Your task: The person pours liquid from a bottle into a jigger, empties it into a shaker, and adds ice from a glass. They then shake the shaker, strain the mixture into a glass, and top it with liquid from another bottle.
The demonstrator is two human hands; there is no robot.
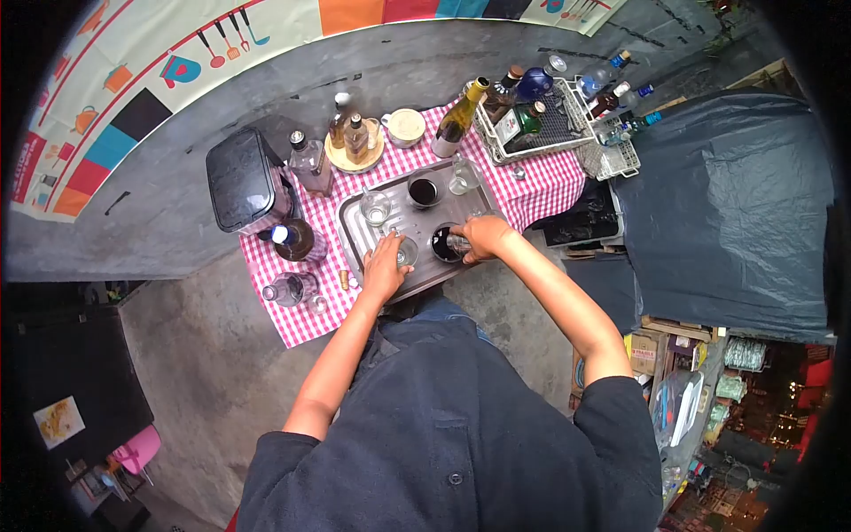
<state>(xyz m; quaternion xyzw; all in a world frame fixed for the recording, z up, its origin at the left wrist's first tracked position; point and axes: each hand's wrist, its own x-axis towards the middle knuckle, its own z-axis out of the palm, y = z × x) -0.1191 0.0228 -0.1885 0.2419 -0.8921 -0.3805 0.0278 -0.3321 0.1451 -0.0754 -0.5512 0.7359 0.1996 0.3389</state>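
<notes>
My left hand [386, 269] is closed round an empty clear glass [406, 252] at the near side of the grey-brown tray [427, 277]. My right hand [483, 238] grips a small clear glass [458, 242], held over or against a glass of dark liquid [443, 246]; the fingers partly hide the contact. Farther back on the tray stand another glass of dark liquid [424, 191], an empty glass [376, 209] and a clear glass vessel [463, 176].
A checkered cloth [341, 308] lies under the tray. Bottles stand at the left, including a blue-capped one [293, 239], near a black-lidded bin [239, 182]. Behind are a plate of bottles [355, 152], a cup [404, 128], a green bottle [456, 120] and a white basket [536, 152].
</notes>
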